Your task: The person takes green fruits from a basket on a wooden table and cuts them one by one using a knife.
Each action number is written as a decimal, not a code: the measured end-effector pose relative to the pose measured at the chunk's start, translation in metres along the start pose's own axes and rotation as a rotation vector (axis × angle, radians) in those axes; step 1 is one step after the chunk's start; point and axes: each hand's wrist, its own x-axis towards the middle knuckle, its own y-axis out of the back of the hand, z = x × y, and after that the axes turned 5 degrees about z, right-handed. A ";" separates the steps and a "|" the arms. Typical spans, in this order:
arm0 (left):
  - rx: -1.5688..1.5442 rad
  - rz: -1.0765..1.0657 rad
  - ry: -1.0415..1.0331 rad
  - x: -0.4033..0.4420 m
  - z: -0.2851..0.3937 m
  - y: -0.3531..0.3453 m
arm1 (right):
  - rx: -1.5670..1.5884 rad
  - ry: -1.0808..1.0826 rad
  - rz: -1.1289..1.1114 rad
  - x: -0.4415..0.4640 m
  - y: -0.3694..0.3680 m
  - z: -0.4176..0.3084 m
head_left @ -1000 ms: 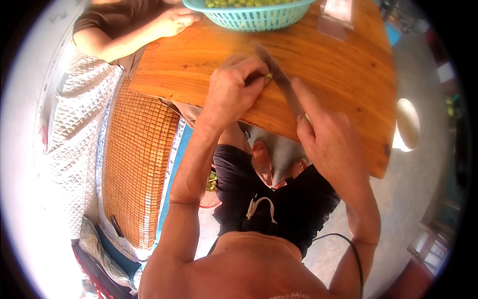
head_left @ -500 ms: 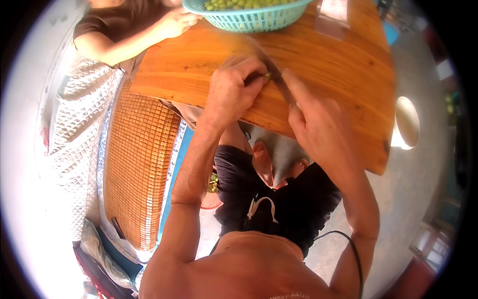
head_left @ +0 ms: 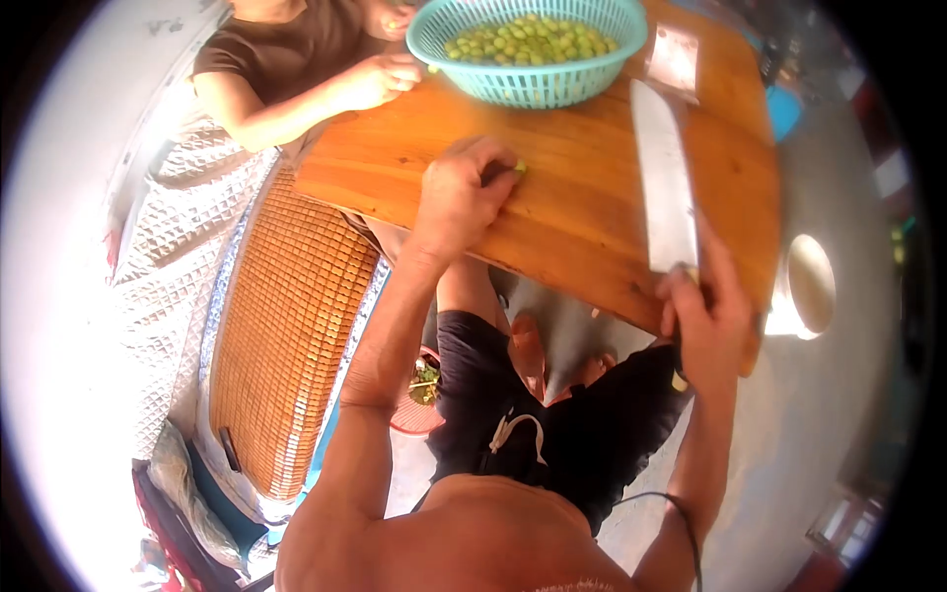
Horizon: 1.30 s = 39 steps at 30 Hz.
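My right hand (head_left: 708, 314) grips the handle of a broad-bladed kitchen knife (head_left: 666, 178), out over the right part of the wooden table (head_left: 582, 187). The blade points away from me with its flat side showing. My left hand (head_left: 466, 189) is closed near the table's front left, its fingertips pinching a small green fruit (head_left: 520, 168), mostly hidden by the fingers. Beyond both hands stands a turquoise plastic basket (head_left: 523, 87) holding many green fruits (head_left: 533, 41).
Another person's hand (head_left: 380, 81) rests at the table's far left edge, by the basket. A clear container (head_left: 673, 61) lies at the back right. A pink basin (head_left: 419, 409) with green scraps is on the floor. A beaded seat mat (head_left: 281, 335) is at left; a pale bucket (head_left: 809, 286) stands right.
The knife in my right hand has swung right, away from my left hand, and its blade now shows broadside. The left hand stays nearly in place. The view has shifted, showing more of the basket.
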 end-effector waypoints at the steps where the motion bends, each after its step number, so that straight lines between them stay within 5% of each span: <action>1: 0.033 0.037 0.022 0.004 -0.007 0.004 | 0.009 0.018 -0.006 -0.001 0.003 0.002; 11: 0.290 0.109 0.074 0.091 -0.098 0.023 | 0.212 0.103 0.069 -0.001 0.003 0.018; 19: 0.361 0.129 0.133 0.113 -0.103 0.012 | 0.200 0.071 0.074 -0.003 0.005 0.014; 26: 0.167 0.175 0.141 0.092 -0.119 0.030 | 0.145 0.091 0.080 0.000 0.005 0.009; 28: 0.071 0.237 0.120 0.084 -0.116 0.044 | 0.127 0.090 0.077 -0.001 0.006 0.007; 30: -1.048 0.459 0.384 0.107 -0.111 0.057 | 0.190 0.027 0.058 -0.004 0.005 0.002; 33: -0.727 0.321 0.030 0.132 -0.032 0.079 | 0.233 0.021 0.061 -0.004 0.005 0.006; 35: 0.091 0.087 -0.136 0.149 0.012 0.072 | 0.250 0.029 0.068 -0.005 0.005 0.008; 39: 0.268 -0.418 -0.199 0.215 0.029 0.006 | 0.275 0.084 0.075 -0.006 0.008 0.020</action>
